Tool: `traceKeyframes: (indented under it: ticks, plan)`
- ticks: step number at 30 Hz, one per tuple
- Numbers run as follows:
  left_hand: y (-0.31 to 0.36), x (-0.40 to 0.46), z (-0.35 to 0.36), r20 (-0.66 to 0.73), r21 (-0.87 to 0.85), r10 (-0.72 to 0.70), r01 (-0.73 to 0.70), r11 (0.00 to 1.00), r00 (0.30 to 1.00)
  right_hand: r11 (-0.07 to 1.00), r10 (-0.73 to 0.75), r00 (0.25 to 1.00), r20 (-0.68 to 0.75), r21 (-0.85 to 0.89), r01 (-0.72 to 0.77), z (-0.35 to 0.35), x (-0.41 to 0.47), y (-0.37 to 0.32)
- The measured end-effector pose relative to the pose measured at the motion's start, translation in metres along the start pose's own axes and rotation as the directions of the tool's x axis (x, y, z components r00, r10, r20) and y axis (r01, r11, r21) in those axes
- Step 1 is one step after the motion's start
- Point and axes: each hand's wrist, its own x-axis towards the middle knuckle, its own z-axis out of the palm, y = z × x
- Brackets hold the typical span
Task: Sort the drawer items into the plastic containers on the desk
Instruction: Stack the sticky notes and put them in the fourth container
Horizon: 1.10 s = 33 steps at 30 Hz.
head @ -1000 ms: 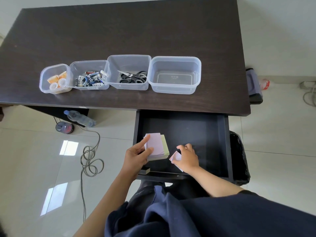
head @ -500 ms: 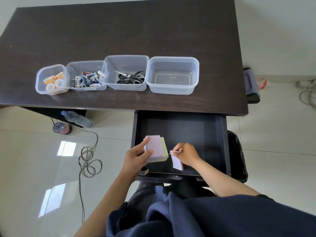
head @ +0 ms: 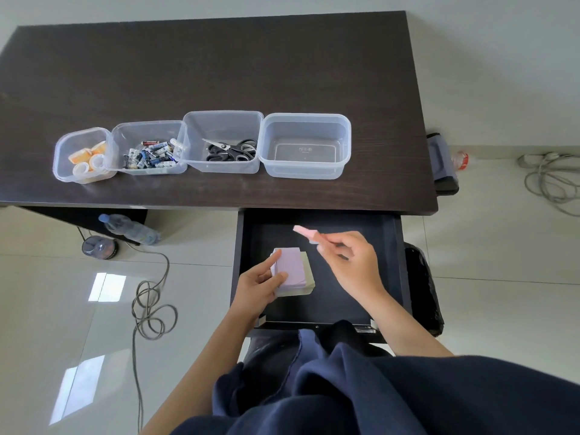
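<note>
Over the open black drawer point(head: 389, 265), my left hand point(head: 259, 285) grips a stack of sticky notes point(head: 293, 271), purple on top and pale green below. My right hand point(head: 351, 262) pinches a small pink pad of notes point(head: 305, 233), lifted above the drawer's back part. On the dark desk point(head: 219, 64) stands a row of clear plastic containers: one with tape rolls point(head: 84, 155), one with batteries point(head: 147, 149), one with scissors point(head: 224, 142), and an empty one point(head: 306, 146) at the right end, just beyond the drawer.
A water bottle point(head: 128, 229) and a round disc case point(head: 99, 248) lie on the tiled floor under the desk, with a coiled cable point(head: 150, 306) beside them. A black bin point(head: 423, 287) stands right of the drawer. More cables point(head: 549, 174) lie at far right.
My right hand has risen from the drawer floor and moved back toward the desk with the pink pad. My left hand keeps its hold on the purple stack.
</note>
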Motion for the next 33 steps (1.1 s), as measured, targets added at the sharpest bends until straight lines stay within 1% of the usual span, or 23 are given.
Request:
traceKeyframes:
  ticks: [2, 5, 9, 11, 13, 17, 20, 22, 28, 30, 33]
  plan:
    - [0.001, 0.000, 0.003, 0.036, -0.016, 0.011, -0.010, 1.000, 0.999, 0.998, -0.054, 0.997, 0.056, -0.021, 0.055, 0.006, -0.006, 0.002]
    - [0.002, -0.001, 0.007, 0.070, -0.036, 0.047, -0.045, 0.998, 0.996, 0.994, -0.067, 0.992, 0.110, -0.082, 0.076, 0.012, -0.012, 0.009]
    - [0.004, -0.003, 0.010, 0.053, -0.073, 0.079, -0.075, 0.994, 0.995, 0.985, -0.092, 0.987, 0.134, -0.133, 0.110, 0.009, -0.016, 0.010]
    - [0.003, -0.002, 0.009, 0.047, -0.070, 0.104, -0.101, 0.992, 0.993, 0.989, -0.083, 0.985, 0.153, -0.107, 0.100, 0.008, -0.017, 0.009]
    - [0.003, -0.002, 0.009, 0.047, -0.073, 0.124, -0.121, 0.990, 0.991, 0.997, -0.040, 0.988, 0.147, -0.061, 0.050, 0.007, -0.016, 0.004]
    - [0.008, -0.007, 0.012, 0.073, -0.067, 0.153, -0.148, 0.987, 0.986, 0.998, 0.060, 0.998, 0.036, -0.037, -0.059, 0.008, -0.011, -0.001]
    - [0.010, -0.009, 0.015, 0.081, -0.075, 0.184, -0.178, 0.981, 0.980, 0.988, 0.144, 0.989, 0.019, 0.056, -0.145, 0.007, -0.006, -0.004]
    - [0.012, -0.010, 0.015, 0.079, -0.086, 0.193, -0.186, 0.979, 0.978, 0.977, 0.185, 0.982, 0.050, 0.094, -0.189, 0.005, -0.003, -0.007]
    - [0.014, -0.010, 0.012, 0.113, -0.116, 0.205, -0.192, 0.974, 0.972, 0.974, 0.205, 0.971, 0.126, 0.067, -0.214, 0.001, 0.000, -0.011]
    - [0.016, -0.011, 0.013, 0.138, -0.128, 0.208, -0.191, 0.973, 0.968, 0.956, 0.264, 0.948, 0.180, 0.082, -0.282, 0.001, 0.001, -0.009]
    - [0.018, -0.012, 0.014, 0.176, -0.132, 0.213, -0.192, 0.973, 0.961, 0.884, 0.361, 0.884, 0.298, 0.193, -0.426, 0.003, 0.000, -0.007]
